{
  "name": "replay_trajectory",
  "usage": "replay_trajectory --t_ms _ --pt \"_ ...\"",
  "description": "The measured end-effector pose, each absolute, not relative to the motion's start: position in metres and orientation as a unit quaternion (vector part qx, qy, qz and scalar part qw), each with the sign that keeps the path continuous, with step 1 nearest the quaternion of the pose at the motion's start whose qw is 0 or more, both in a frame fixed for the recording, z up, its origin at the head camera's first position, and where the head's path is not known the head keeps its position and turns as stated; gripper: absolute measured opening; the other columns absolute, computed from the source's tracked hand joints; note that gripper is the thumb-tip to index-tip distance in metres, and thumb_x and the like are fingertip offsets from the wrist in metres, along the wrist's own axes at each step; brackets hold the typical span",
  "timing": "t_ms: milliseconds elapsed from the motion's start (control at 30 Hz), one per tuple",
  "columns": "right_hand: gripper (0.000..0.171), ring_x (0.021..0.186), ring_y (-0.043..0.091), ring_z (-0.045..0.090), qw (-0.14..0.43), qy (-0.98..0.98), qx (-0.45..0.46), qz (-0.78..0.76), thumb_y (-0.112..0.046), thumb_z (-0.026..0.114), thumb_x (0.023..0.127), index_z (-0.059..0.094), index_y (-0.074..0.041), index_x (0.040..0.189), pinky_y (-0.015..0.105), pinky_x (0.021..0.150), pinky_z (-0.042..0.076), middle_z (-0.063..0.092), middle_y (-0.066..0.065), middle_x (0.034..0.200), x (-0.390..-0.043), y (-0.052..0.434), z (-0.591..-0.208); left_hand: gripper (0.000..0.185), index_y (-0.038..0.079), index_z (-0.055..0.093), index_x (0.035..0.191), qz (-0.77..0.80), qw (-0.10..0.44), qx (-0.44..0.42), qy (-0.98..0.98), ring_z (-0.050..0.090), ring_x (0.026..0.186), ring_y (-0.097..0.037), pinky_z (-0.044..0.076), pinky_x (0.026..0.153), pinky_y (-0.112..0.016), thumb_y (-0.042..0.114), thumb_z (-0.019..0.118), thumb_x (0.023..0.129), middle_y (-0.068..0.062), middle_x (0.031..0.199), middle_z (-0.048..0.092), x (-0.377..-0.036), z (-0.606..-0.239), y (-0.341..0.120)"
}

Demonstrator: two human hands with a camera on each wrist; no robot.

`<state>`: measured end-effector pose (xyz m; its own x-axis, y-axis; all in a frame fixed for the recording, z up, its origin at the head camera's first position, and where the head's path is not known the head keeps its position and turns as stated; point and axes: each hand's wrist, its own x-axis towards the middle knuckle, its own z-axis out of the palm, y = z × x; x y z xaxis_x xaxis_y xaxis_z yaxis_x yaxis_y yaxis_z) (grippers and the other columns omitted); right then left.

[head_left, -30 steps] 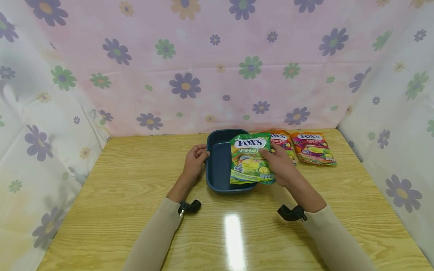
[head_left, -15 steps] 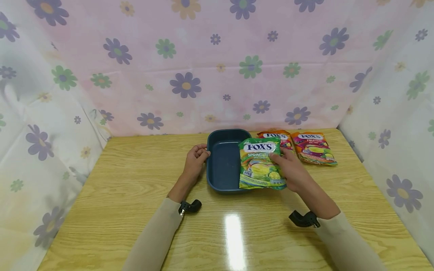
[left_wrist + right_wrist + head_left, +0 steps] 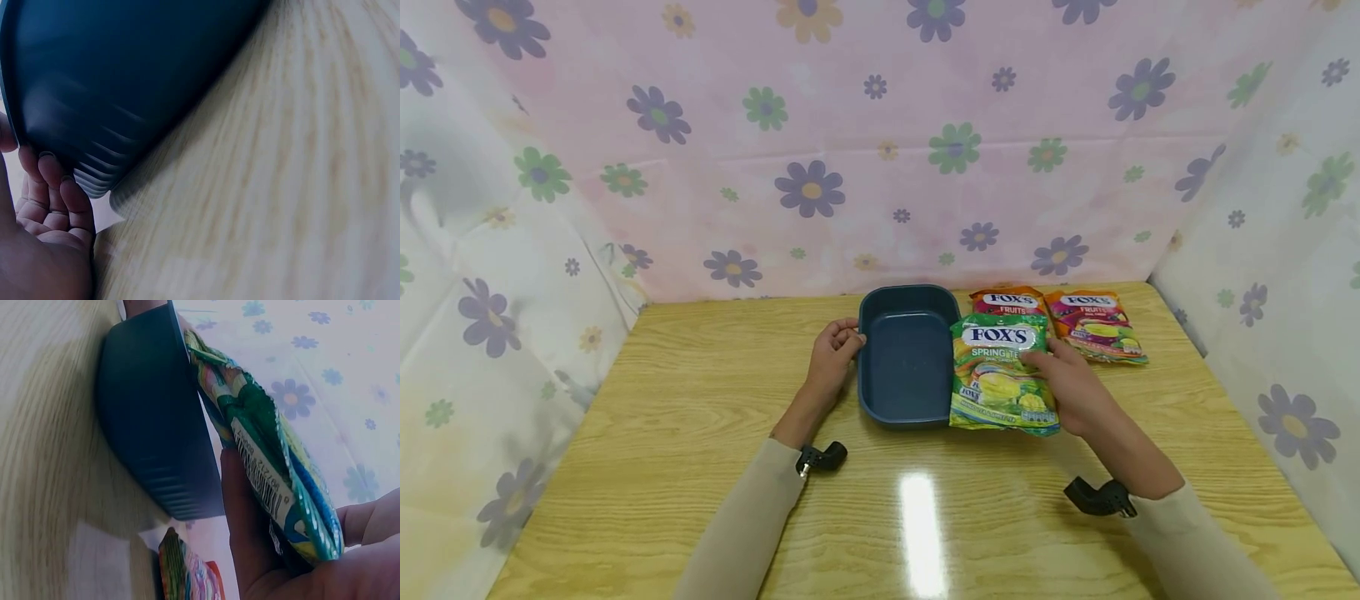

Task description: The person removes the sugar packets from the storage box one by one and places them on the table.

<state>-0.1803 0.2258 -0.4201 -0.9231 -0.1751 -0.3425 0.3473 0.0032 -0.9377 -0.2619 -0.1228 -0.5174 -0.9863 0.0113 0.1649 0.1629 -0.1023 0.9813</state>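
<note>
A dark blue plastic basin (image 3: pixel 910 367) stands on the table with a bare inside. My left hand (image 3: pixel 833 354) pinches its left rim, thumb over the edge and fingers against the outer wall (image 3: pixel 125 81) in the left wrist view. With the right hand (image 3: pixel 1071 379) I hold a green candy bag (image 3: pixel 1000 392) by its right edge, thumb on the printed front and fingers behind. The bag overlaps the basin's right rim in the head view. In the right wrist view the bag's barcode side (image 3: pixel 262 462) shows, with the basin's wall (image 3: pixel 150 412) beside it.
Two red and orange candy bags lie behind on the right: one (image 3: pixel 1011 302) partly hidden by the green bag, the other (image 3: pixel 1093 325) in full view. A flowered cloth (image 3: pixel 880 150) rises along the table's back edge. The wooden table (image 3: pixel 715 400) spreads out around.
My right hand has carried the green bag rightward and a little nearer, from over the basin to its right rim. More of the basin's inside shows. The left hand has stayed put.
</note>
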Motion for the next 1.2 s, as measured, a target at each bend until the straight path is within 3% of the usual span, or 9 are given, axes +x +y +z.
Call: replay_trajectory --t_ms 233,500,1033,1200 --pt "0.07 0.105 0.011 0.067 0.19 0.68 0.069 -0.705 -0.021 0.045 0.111 0.008 -0.006 0.169 0.033 0.089 0.061 0.047 0.012 0.143 -0.18 0.235 -0.419 0.033 -0.012 0.057 0.129 -0.739 0.051 -0.062 -0.669 0.058 0.073 -0.008 0.049 0.07 -0.021 -0.004 0.06 0.097 -0.007 0.085 0.063 -0.261 -0.515 -0.122" --pt "0.067 0.105 0.012 0.069 0.186 0.685 0.062 -0.701 -0.016 0.043 0.109 0.012 -0.006 0.167 0.035 0.089 0.061 0.05 0.01 0.138 -0.181 0.241 -0.421 0.032 -0.012 0.056 0.13 -0.737 0.046 -0.064 -0.671 0.058 0.074 -0.008 0.049 0.07 -0.021 -0.001 0.06 0.099 -0.001 0.085 0.064 -0.26 -0.514 -0.122" --pt "0.073 0.105 0.011 0.064 0.202 0.717 0.079 -0.662 -0.012 0.047 0.105 0.009 0.002 0.165 0.034 0.088 0.061 0.042 0.019 0.148 -0.175 0.267 -0.441 0.031 -0.011 0.056 0.129 -0.736 0.043 -0.066 -0.672 0.058 0.073 -0.009 0.049 0.069 -0.021 -0.003 0.059 0.099 -0.003 0.084 0.063 -0.262 -0.516 -0.123" --pt "0.072 0.106 0.013 0.066 0.222 0.712 0.073 -0.662 -0.012 0.046 0.105 0.009 0.004 0.164 0.036 0.089 0.061 0.048 0.018 0.144 -0.172 0.273 -0.449 0.031 -0.01 0.056 0.128 -0.736 0.045 -0.068 -0.672 0.058 0.072 -0.008 0.05 0.069 -0.021 -0.003 0.059 0.098 -0.003 0.084 0.063 -0.262 -0.516 -0.122"
